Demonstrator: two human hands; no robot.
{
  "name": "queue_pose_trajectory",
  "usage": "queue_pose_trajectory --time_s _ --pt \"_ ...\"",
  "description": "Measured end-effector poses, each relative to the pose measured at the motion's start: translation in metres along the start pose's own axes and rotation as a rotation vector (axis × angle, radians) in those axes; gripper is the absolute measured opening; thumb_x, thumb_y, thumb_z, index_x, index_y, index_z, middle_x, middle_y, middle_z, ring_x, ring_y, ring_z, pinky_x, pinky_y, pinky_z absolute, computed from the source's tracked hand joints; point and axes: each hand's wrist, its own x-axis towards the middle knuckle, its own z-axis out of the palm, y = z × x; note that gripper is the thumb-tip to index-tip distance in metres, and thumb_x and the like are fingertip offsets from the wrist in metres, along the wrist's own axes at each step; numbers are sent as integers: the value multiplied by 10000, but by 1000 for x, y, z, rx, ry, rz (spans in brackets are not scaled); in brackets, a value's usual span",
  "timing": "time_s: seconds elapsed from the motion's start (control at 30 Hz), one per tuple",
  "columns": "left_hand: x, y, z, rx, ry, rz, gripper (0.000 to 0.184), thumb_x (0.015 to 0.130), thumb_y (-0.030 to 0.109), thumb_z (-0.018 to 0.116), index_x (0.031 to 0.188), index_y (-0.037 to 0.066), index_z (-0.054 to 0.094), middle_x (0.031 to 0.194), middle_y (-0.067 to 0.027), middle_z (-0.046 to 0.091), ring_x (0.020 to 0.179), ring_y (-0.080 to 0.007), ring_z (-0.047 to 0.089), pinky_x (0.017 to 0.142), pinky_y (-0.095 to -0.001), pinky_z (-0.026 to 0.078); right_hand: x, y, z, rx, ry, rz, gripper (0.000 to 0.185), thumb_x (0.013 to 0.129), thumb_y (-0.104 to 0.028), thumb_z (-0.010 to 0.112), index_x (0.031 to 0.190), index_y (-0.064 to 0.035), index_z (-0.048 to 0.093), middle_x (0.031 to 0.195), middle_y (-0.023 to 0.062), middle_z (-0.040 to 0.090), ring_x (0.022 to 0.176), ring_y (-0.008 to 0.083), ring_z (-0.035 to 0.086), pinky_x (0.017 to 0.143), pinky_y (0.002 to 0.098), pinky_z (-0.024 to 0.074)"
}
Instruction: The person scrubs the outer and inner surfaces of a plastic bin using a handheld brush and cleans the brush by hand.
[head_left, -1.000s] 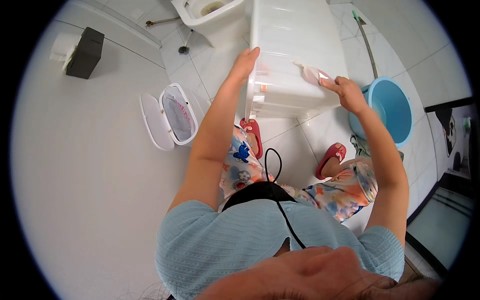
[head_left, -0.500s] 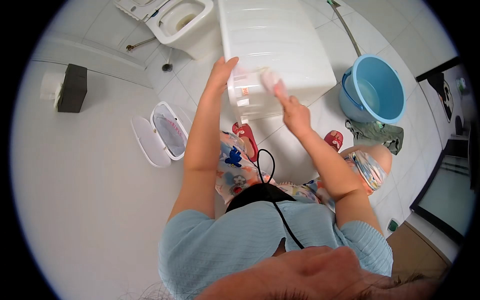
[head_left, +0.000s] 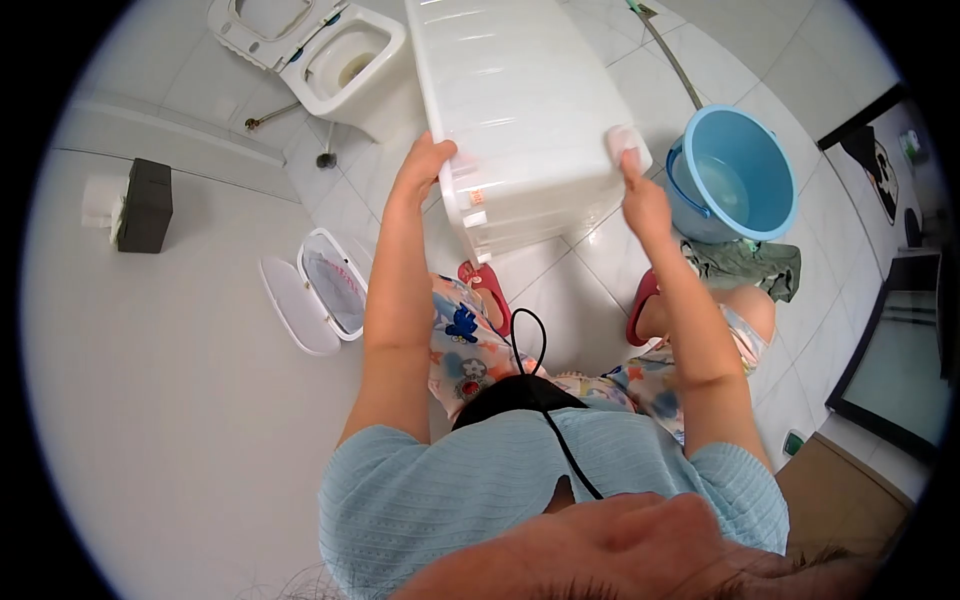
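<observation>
Currently, left hand: at eleven o'clock it is gripping the left edge of the container, the left hand point(head_left: 422, 165) laying its thumb over the rim; the fingers are partly hiding from view.
Right hand: at two o'clock the right hand point(head_left: 648, 208) is holding a pale pink cloth point(head_left: 622, 146) bunched under its fingertips, narrow rather than spread, against the container's near right corner.
White container: this ridged plastic container point(head_left: 530, 110) is filling twelve o'clock between the two hands, its orange sticker point(head_left: 477, 197) facing the person; how it is bearing on the floor is not showing clearly.
Blue bucket: at two o'clock the bucket point(head_left: 768, 165) is standing just beyond the right hand, with some liquid showing inside.
Floor cloth: a grey-green cloth point(head_left: 742, 268) is lying by the bucket, at three o'clock.
Slippers: one red slipper point(head_left: 487, 298) is sitting near the dial's centre, just below the container's lower left corner.
Risks: with only one hand gripping, uneven pressure from the right could be turning or tipping the container onto that foot; a damp cloth could be sliding off the smooth corner; a stray right elbow or a swinging container could be knocking the bucket and spilling its liquid.
</observation>
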Motion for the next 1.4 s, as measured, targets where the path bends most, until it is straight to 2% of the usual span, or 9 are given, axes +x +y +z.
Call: queue_pose_trajectory --time_s 0.17,0.37,0.77,0.87,0.93,1.1,1.2,1.27,1.4 --pt "17 -13 -23 112 44 51 385 835 147 581 1146 -73 525 964 -137 630 826 -188 625 723 -334 520 -36 -37 -5 -40 -165 -151 544 881 -107 488 1375 -332 453 812 208 629 762 372 630 681 488 493" --pt "14 -3 -30 -42 54 102 358 895 224 605 1160 -15 572 917 -61 637 819 -143 607 727 -298 507 -25 -10 2 -95 -100 -128 526 911 -138 439 1388 -359 427 849 211 644 780 378 636 705 486 496" --pt "-7 -12 -41 238 17 100 532 896 376 601 1271 4 543 1131 -99 628 1003 -178 590 885 -318 460 -4 27 -4 6 -77 -2 443 951 -214 424 1361 -379 459 954 187 663 873 395 623 758 505 481" --pt "-43 -1 -43 255 -108 -72 547 854 336 664 1284 22 537 1176 -99 613 1036 -189 580 941 -326 436 -2 25 -15 78 -130 82 408 967 -219 443 1358 -332 474 1037 233 626 959 425 585 831 473 459" --pt "-43 -20 -55 434 -444 -46 569 785 239 739 1277 34 540 1202 -94 604 1066 -198 572 961 -327 432 3 39 -5 104 -92 64 415 960 -223 442 1357 -343 474 1022 218 638 933 415 599 813 478 468" --pt "-18 -102 -48 510 -286 -14 532 737 126 759 1225 24 572 1182 -97 618 1081 -208 571 953 -327 444 9 55 14 253 -34 43 409 960 -229 459 1358 -316 480 1030 213 641 935 410 599 795 460 475" --pt "-11 -109 -52 466 -187 27 451 753 99 727 1177 17 598 1124 -80 641 1038 -192 590 912 -316 468 0 49 23 438 111 19 421 964 -197 467 1379 -267 468 1003 221 646 849 359 627 764 398 479" --pt "-4 -106 -48 413 -191 53 404 766 85 707 1151 13 610 1080 -63 655 1005 -179 604 888 -306 479 -6 44 25 635 119 192 441 961 -159 462 1399 -214 451 927 191 655 719 256 587 713 328 467" --pt "-10 -68 -14 403 -121 269 324 819 134 658 1111 1 615 976 -76 683 927 -176 635 813 -294 498 -30 27 31 813 254 329 461 960 -145 452 1418 -191 423 844 143 630 661 190 511 682 284 442"
